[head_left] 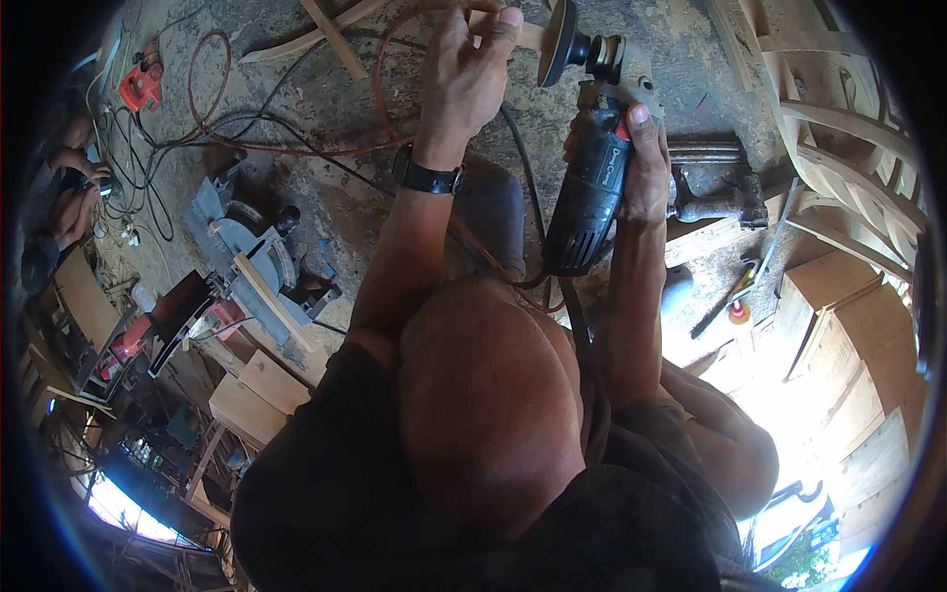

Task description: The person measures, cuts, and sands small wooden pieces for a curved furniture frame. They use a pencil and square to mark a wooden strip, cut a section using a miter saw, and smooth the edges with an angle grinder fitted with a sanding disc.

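My right hand [646, 163] is wrapped round the dark body of an angle grinder [590, 183], which points away from me. At its head a round, dark-backed disc [560, 44] stands on edge, facing left. My left hand [464, 79], with a dark watch on its wrist, is closed on a pale piece of wood [530, 36] near the upper edge. The wood's right end meets the face of the disc, or lies very near it; I cannot tell which. Part of the wood is hidden by my fingers.
A metal vise [720, 183] sits right of the grinder. Curved wooden frames [853, 123] stand at the far right. Cables and a reddish hose [286, 151] cross the floor. A mitre saw [252, 247] and a red tool [141, 84] lie left, near another person's hands [94, 170].
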A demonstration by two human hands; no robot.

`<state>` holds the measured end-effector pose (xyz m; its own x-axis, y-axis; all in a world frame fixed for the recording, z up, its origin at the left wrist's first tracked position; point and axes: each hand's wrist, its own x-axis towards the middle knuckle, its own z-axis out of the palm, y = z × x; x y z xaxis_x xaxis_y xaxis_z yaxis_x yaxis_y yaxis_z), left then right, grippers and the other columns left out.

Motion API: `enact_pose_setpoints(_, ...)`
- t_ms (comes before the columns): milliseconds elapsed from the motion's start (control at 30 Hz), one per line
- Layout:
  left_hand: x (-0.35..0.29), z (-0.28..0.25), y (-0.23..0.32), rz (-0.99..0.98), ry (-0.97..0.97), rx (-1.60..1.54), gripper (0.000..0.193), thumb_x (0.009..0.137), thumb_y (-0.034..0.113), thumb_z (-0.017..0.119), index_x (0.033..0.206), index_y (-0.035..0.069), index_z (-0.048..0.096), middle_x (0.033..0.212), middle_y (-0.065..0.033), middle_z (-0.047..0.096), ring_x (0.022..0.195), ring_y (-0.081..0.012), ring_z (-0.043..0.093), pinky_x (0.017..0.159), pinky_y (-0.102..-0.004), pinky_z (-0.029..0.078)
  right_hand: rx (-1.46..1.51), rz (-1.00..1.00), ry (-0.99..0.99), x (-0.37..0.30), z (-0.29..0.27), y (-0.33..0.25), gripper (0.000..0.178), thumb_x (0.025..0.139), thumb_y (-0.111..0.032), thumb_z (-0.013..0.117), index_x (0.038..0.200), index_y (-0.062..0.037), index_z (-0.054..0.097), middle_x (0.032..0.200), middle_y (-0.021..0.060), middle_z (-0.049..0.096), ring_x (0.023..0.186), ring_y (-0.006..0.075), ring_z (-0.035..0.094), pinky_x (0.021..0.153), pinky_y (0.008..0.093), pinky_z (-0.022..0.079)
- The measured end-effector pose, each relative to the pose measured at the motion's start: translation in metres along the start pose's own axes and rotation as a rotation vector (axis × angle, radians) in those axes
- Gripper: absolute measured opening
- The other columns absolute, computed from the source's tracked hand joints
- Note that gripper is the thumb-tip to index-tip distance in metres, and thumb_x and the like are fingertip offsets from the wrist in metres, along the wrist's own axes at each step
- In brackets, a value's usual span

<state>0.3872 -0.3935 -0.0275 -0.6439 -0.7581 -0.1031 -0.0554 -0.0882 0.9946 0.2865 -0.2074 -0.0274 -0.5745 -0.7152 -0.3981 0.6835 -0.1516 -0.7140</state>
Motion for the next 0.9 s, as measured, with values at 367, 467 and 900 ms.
enact_pose_setpoints(367, -0.003, 0.003, 0.01, -0.098, 0.033, 0.079, 0.047, 0.102, 0.048, 0.064, 0.118, 0.004, 0.06, 0.104, -0.0023, 0.059, 0.093, -0.016, 0.054, 0.084, -0.0362, 0.046, -0.008, -0.005, 0.019, -0.002, -0.001, -0.001, 0.05, 0.098, -0.039, 0.069, 0.122, 0.002, 0.054, 0.083, 0.0178, 0.07, 0.064, 0.0248, 0.072, 0.054, 0.0349, 0.062)
enact_pose_setpoints(467, -0.002, 0.004, -0.001, -0.017, 0.041, -0.005, 0.042, 0.103, 0.044, 0.064, 0.118, 0.005, 0.06, 0.101, -0.0016, 0.058, 0.09, -0.014, 0.054, 0.082, -0.0351, 0.046, 0.003, -0.012, 0.028, -0.002, 0.002, -0.002, 0.05, 0.098, -0.039, 0.07, 0.123, 0.0019, 0.054, 0.083, 0.0177, 0.07, 0.064, 0.0248, 0.072, 0.054, 0.035, 0.062)
enact_pose_setpoints(900, 0.0, -0.007, -0.003, 0.052, 0.04, -0.133, 0.036, 0.103, 0.032, 0.068, 0.122, 0.003, 0.062, 0.09, 0.0045, 0.059, 0.072, -0.0019, 0.045, 0.062, -0.0198, 0.036, -0.02, -0.029, -0.03, -0.001, -0.007, -0.005, 0.057, 0.098, -0.043, 0.067, 0.128, 0.0026, 0.051, 0.086, 0.0189, 0.069, 0.067, 0.0257, 0.072, 0.058, 0.0358, 0.062)
